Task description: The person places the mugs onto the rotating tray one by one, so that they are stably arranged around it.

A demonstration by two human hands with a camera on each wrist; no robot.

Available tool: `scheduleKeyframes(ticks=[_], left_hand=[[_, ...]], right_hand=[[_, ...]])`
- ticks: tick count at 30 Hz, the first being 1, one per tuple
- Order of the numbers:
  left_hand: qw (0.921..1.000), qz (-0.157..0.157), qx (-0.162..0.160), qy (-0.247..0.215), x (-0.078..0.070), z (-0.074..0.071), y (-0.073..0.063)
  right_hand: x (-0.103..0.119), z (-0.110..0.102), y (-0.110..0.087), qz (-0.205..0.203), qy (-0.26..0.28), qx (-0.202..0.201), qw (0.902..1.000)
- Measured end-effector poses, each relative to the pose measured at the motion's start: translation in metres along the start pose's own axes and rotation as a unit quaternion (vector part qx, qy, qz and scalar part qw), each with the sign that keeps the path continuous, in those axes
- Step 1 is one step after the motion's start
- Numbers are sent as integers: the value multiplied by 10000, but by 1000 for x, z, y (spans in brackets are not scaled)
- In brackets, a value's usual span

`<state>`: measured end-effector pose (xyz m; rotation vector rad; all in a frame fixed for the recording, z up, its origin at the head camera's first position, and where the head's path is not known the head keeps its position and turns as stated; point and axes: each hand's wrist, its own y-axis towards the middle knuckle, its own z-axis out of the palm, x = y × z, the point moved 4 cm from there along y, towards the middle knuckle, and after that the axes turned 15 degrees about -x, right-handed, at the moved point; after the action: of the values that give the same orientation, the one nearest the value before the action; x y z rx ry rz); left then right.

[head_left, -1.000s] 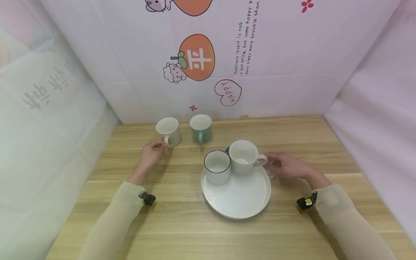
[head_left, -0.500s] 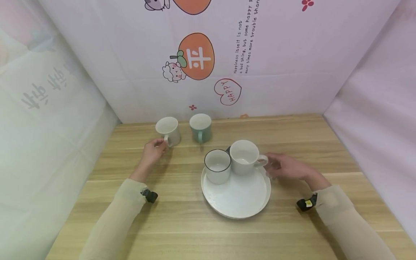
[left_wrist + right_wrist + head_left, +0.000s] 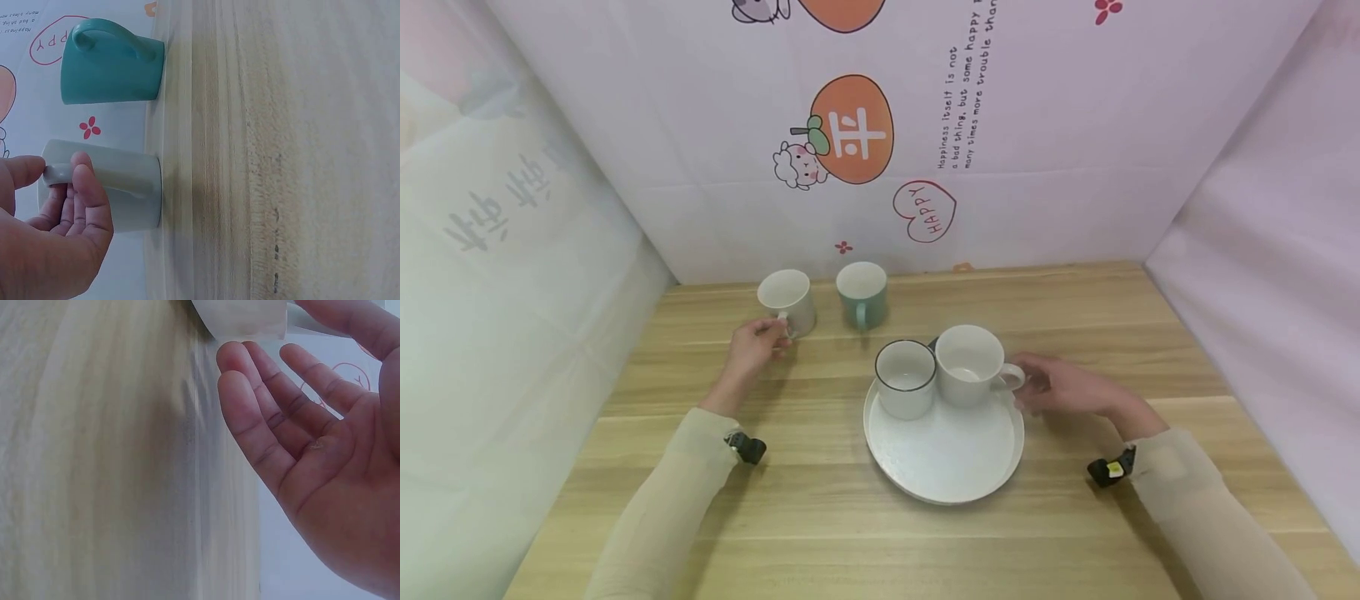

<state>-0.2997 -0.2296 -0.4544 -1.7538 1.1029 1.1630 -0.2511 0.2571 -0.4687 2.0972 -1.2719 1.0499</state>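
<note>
My left hand (image 3: pixel 758 343) is at the handle of a pale grey mug (image 3: pixel 800 312) at the back left. In the left wrist view its thumb and curled fingers (image 3: pixel 89 181) hold that handle. A teal mug (image 3: pixel 862 304) stands just right of it, handle toward me. On a round white tray (image 3: pixel 943 467) are a white mug with a dark rim (image 3: pixel 906 396) and a wider white mug (image 3: pixel 966 379). My right hand (image 3: pixel 1063 385) is beside the wider mug's handle at the tray's right edge. Its fingers (image 3: pixel 250 431) are extended and slightly bent below the tray's edge.
The wooden table (image 3: pixel 775 517) extends in front of the tray and to both sides. A printed white cloth (image 3: pixel 1037 167) hangs along the table's back edge, with more white cloth on the left and right. A black wrist camera (image 3: pixel 748 448) sits on the left sleeve.
My left fingers have closed further round the grey mug's handle. On the tray, the dark-rimmed mug has shifted slightly back and the wider mug slightly right. My right hand has barely moved.
</note>
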Motion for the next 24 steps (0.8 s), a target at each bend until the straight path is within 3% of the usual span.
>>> scheduleKeyframes(ticks=[12,24], left_hand=[[10000,-8,-96,13,-2,-3,-2],[9995,-304,62,-54,0,-4,4]], right_hand=[[2,1,1,44,40,70,10000],[4,1,-3,131,-94,31,9999]])
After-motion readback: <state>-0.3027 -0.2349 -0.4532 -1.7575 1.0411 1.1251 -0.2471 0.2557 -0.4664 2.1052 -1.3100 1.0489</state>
